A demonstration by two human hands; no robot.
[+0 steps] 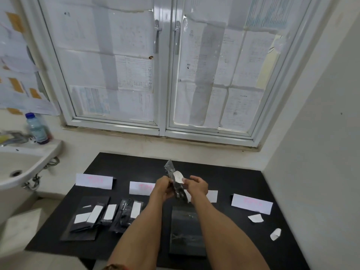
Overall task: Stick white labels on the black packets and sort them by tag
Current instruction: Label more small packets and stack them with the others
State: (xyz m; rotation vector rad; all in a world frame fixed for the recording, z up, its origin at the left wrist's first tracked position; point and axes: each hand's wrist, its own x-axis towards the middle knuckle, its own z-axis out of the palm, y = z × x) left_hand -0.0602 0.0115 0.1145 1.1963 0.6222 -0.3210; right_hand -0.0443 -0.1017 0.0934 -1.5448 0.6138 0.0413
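My left hand grips a black packet held upright above the middle of the black table. My right hand pinches a white label against that packet. Several black packets with white labels lie in a row at the left front. White tag cards with pink writing stand along the table: one at the left, one in the middle partly behind my left hand, one at the right. A stack of black packets lies between my forearms.
Two loose white paper scraps lie at the right front of the table. A white sink with a tap and a plastic bottle stands to the left. A papered window is behind and a wall to the right.
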